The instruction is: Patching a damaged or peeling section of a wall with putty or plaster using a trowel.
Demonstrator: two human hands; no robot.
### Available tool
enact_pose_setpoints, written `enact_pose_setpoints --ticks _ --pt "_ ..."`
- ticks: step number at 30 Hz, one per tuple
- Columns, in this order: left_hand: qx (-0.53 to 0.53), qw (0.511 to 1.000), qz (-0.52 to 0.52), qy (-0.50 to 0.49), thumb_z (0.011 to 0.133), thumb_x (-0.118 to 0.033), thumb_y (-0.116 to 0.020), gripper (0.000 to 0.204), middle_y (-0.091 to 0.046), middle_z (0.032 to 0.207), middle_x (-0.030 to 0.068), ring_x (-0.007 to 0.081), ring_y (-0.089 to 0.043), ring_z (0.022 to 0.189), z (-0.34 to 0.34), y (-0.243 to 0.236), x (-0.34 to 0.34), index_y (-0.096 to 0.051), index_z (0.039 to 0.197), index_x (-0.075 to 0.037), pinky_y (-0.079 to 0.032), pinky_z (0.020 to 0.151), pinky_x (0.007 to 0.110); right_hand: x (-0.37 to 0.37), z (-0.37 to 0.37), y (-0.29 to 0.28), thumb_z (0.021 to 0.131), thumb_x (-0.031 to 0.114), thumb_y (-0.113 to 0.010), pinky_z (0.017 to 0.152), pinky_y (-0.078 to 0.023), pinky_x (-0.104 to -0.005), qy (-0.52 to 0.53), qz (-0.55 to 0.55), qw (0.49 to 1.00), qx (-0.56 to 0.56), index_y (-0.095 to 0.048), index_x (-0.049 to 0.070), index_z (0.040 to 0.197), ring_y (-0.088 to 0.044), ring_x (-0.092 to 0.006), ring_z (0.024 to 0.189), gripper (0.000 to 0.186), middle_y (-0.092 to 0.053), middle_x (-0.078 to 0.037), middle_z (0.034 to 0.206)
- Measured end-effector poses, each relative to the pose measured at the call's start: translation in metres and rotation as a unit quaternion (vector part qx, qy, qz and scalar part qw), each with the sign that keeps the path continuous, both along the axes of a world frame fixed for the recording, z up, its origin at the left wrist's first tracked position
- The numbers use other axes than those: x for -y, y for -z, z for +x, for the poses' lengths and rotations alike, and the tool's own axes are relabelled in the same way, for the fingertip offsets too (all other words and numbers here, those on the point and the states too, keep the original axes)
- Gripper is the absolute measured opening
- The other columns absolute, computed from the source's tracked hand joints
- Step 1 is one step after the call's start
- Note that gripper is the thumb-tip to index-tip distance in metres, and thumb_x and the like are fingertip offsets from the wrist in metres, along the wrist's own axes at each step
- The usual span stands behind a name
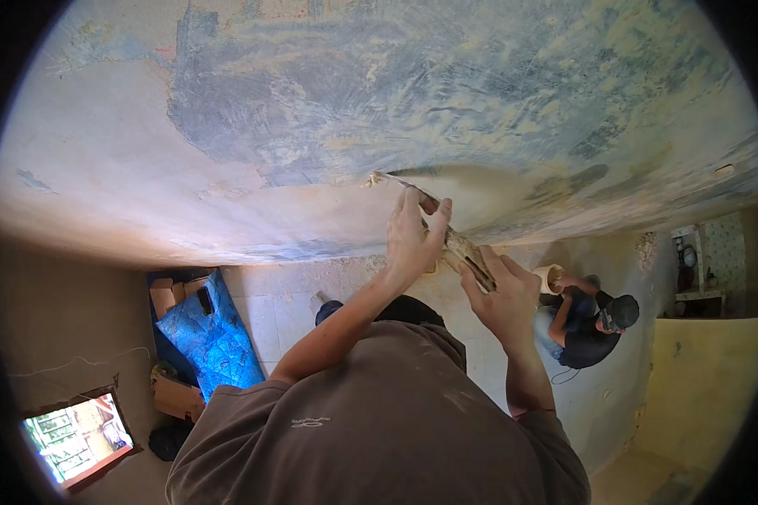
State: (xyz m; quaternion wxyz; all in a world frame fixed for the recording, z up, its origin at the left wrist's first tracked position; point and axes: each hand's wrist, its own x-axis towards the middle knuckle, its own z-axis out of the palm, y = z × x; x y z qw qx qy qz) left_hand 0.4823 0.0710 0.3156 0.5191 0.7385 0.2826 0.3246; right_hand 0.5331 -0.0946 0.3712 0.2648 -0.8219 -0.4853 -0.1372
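Note:
My right hand (509, 299) is wrapped round the rear part of a putty-smeared trowel (461, 248). Farther up the same tool, the fingers and thumb of my left hand (413, 240) close around it near its front. The thin front end of the trowel meets the wall (312, 109), seen nearly edge-on. A small lump of pale putty (373, 180) sits at that tip. Grey-blue rough patches cover the upper wall, and smoother beige coating lies below and to the left. My fingers hide part of the tool, so whether it is one piece I cannot tell.
To the right, another person (594, 328) in a dark cap crouches on the floor, one hand at a pale bucket (551, 279). Left of me lie a blue tarp (215, 328) and cardboard boxes (177, 396). A yellowish panel (707, 387) stands at the far right.

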Motion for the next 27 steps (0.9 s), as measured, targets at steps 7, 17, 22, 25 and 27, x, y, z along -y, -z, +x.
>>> enact_pose_setpoints --ticks 7,17,22,25,27 --pt "0.026 0.999 -0.046 -0.01 0.094 -0.028 -0.066 0.032 -0.058 0.085 0.0147 0.0271 -0.055 0.065 0.006 0.007 -0.005 -0.053 0.09 0.0 -0.045 0.063 0.041 -0.016 -0.009 -0.018 0.078 0.019 -0.079 0.053 -0.05 -0.0373 0.018 -0.047 0.999 -0.013 -0.069 -0.002 0.105 -0.066 -0.0289 0.058 0.035 -0.067 -0.014 0.073" --pt "0.047 0.997 -0.051 -0.035 0.094 -0.029 -0.067 0.033 -0.059 0.083 0.0133 0.0262 -0.055 0.064 0.011 0.006 -0.004 -0.053 0.089 0.001 -0.045 0.064 0.041 -0.014 0.0 -0.01 0.083 0.033 -0.075 0.047 -0.046 -0.04 0.011 -0.007 1.0 0.021 -0.07 0.006 0.107 -0.065 -0.0261 0.054 0.036 -0.067 -0.007 0.071" --pt "0.017 0.999 -0.042 -0.018 0.094 -0.028 -0.067 0.032 -0.059 0.083 0.014 0.0262 -0.056 0.068 0.001 0.013 0.0 -0.054 0.089 0.001 -0.045 0.066 0.041 -0.008 0.001 0.001 0.083 0.033 -0.075 0.048 -0.048 -0.0388 -0.005 -0.035 0.999 -0.015 -0.069 0.006 0.108 -0.064 -0.0259 0.053 0.037 -0.066 -0.007 0.072" --pt "0.023 0.998 -0.058 -0.002 0.094 -0.028 -0.067 0.032 -0.059 0.084 0.014 0.0261 -0.056 0.072 0.001 -0.009 0.001 -0.054 0.09 0.001 -0.045 0.068 0.041 -0.004 -0.001 -0.02 0.084 0.034 -0.074 0.049 -0.049 -0.041 -0.004 -0.01 1.0 0.001 -0.068 0.006 0.109 -0.064 -0.0269 0.053 0.038 -0.066 -0.007 0.071" --pt "0.026 0.997 -0.066 0.006 0.094 -0.028 -0.067 0.031 -0.059 0.084 0.0139 0.0261 -0.056 0.073 0.002 -0.015 -0.001 -0.054 0.09 0.001 -0.045 0.068 0.041 -0.008 -0.002 -0.025 0.085 0.035 -0.073 0.049 -0.049 -0.0416 -0.002 -0.016 1.0 0.003 -0.068 0.006 0.109 -0.064 -0.0275 0.053 0.038 -0.066 -0.007 0.071"
